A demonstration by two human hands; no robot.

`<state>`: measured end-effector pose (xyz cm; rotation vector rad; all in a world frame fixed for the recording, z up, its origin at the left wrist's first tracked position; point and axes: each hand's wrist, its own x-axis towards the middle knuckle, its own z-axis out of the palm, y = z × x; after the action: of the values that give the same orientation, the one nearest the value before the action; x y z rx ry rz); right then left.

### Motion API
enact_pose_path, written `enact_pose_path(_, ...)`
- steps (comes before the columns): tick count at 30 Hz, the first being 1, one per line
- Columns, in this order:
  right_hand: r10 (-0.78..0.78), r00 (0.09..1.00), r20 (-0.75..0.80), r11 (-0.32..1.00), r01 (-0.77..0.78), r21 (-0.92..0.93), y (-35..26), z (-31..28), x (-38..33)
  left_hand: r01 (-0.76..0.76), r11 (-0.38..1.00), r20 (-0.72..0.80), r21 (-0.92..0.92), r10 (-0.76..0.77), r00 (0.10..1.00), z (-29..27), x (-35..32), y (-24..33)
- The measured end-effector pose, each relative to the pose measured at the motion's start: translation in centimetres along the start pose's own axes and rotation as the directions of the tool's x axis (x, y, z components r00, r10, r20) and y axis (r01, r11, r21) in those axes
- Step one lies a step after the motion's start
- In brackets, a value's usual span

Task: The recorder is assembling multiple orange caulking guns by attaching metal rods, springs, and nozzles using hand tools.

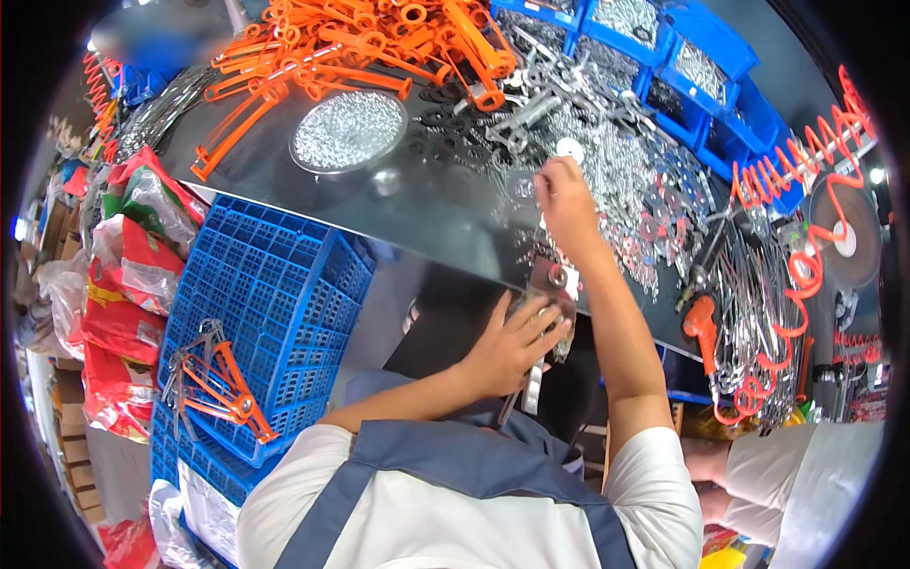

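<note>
My left hand (521, 343) is at the table's front edge, its fingers bent over a long metal part (534, 387) that sticks out below them toward my body. Just beyond those fingers is a small metal block with a round fitting (556, 275). Farther out, my right hand (569, 211) reaches over the table with its fingertips pinched together. Whatever they hold is hidden or too small to name. A white disc (570, 149) lies just past these fingertips, beside a spread heap of small metal parts (621, 171).
Orange tool frames (379, 43) are piled at the back left, near a round dish of small silvery pieces (349, 131). Blue bins (697, 71) stand back right. An orange-handled power tool (700, 327) and red coiled hose (806, 270) are at right; blue crates (261, 294) stand left.
</note>
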<state>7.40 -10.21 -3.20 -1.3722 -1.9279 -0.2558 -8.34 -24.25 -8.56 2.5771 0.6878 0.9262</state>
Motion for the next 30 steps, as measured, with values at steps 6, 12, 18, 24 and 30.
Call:
enact_pose_path(6,0.017,0.684,0.729,0.705,-0.526,0.476,-0.6,-10.9,-7.6,-0.042,0.872,-0.124,-0.488,-0.021,0.992,-2.1,-1.4,-1.5)
enact_pose_path(12,0.180,0.864,0.471,0.859,-0.371,0.352,-2.0,-8.0,-11.8,-0.029,0.960,-0.254,-0.279,-0.045,0.966,-0.5,-0.3,-0.6)
enact_pose_path(18,0.543,0.795,0.270,0.737,-0.606,0.301,-5.3,-8.7,-14.0,-0.100,0.985,-0.291,-0.138,0.057,0.955,-0.2,-0.2,-1.6)
enact_pose_path(24,0.670,0.738,0.082,0.620,-0.617,0.485,-5.9,-5.9,-16.2,-0.122,0.987,-0.261,-0.100,0.092,0.961,-0.5,0.4,-1.6)
enact_pose_path(30,0.738,0.668,0.097,0.506,-0.644,0.574,-6.0,-5.5,-16.4,-0.175,0.984,-0.244,-0.032,0.162,0.956,-0.2,0.7,-2.0)
